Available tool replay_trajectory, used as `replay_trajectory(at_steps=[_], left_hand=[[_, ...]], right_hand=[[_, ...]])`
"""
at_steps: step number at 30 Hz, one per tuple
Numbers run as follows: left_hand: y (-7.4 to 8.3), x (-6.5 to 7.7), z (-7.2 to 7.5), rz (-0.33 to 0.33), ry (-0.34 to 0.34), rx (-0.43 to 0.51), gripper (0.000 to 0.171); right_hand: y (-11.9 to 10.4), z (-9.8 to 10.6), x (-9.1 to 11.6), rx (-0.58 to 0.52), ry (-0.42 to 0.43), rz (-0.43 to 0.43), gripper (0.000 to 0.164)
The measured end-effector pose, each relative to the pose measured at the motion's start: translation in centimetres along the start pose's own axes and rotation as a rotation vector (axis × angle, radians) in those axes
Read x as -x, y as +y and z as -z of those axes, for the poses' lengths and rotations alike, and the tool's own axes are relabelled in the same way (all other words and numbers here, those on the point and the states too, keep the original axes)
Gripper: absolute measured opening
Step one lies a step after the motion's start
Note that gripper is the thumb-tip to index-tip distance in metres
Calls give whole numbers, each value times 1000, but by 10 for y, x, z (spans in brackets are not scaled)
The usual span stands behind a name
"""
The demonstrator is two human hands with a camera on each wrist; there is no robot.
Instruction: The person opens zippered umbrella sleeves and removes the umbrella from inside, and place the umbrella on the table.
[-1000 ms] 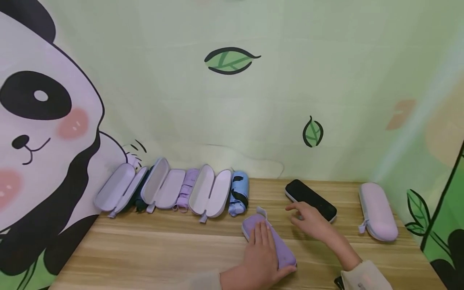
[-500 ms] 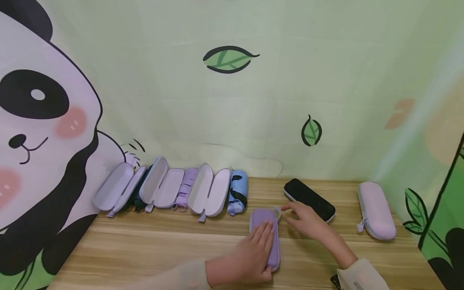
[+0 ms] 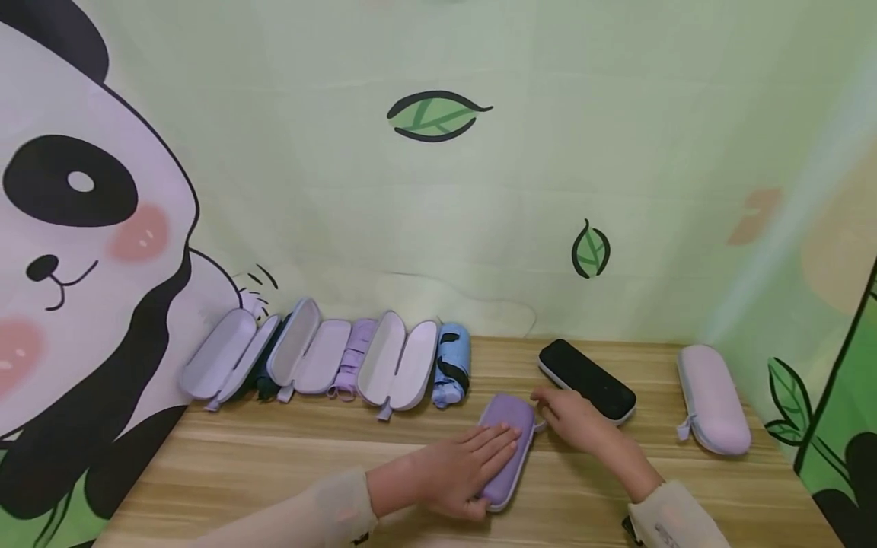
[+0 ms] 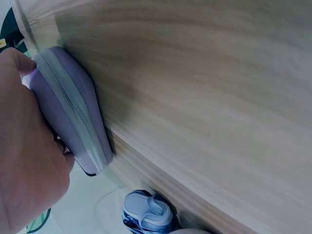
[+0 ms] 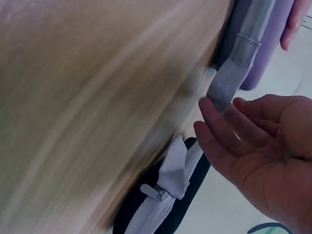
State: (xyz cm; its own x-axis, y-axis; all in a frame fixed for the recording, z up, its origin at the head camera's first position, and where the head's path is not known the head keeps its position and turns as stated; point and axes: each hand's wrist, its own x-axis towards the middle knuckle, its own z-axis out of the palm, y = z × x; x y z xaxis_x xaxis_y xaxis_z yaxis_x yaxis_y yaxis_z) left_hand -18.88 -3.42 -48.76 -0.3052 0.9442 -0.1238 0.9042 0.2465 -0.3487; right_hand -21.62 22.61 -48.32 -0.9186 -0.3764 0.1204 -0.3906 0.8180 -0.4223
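A purple zip case [image 3: 512, 415] lies on the wooden table, tilted slightly in the head view, with a light grey zip along its side. My left hand [image 3: 459, 468] rests across its top, fingers straight, thumb by the near end. At the far right corner of the case is a grey strap [image 5: 234, 68]. My right hand [image 3: 582, 422] pinches the strap's end between thumb and fingertips, as the right wrist view shows. Just behind that hand lies a black zip case [image 3: 589, 377] with a grey strap of its own [image 5: 173, 170]. My palm hides part of the purple case.
A row along the back left holds several opened cases, such as a white-lined one [image 3: 397, 365], and rolled compact umbrellas, one lilac [image 3: 353, 358], one blue [image 3: 451, 361]. A pale pink zip case [image 3: 715, 399] lies at the right. A printed cloth backdrop [image 3: 438, 228] rises behind the table.
The purple case has turned clockwise under my left hand, its strap end swinging right toward my right hand. My right fingers now pinch the strap.
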Motion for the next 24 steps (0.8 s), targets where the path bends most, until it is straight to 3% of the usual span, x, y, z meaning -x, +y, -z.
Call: replay_trajectory(at_steps=[7,11,13,16,19,22,24], left_hand=[[-6,0,-3,-49,3,15,80],[-5,0,-5,-27,3,49,80],[-2,-2,-5,16,21,99,80],[6,-7,-4,139,71,230,81],[14,-19,0,325,95,363,81],[22,-32,3,498,74,460,84],[27,-39,3,568,56,507,85]], right_hand=[[2,0,3,101,-30,32,15],[2,2,7,166,-33,72,13],[2,4,9,169,-46,72,12],[2,2,10,154,-40,62,10],[4,-1,9,130,-40,50,11],[7,-4,8,113,-50,61,15],[8,-6,8,107,-54,62,16]])
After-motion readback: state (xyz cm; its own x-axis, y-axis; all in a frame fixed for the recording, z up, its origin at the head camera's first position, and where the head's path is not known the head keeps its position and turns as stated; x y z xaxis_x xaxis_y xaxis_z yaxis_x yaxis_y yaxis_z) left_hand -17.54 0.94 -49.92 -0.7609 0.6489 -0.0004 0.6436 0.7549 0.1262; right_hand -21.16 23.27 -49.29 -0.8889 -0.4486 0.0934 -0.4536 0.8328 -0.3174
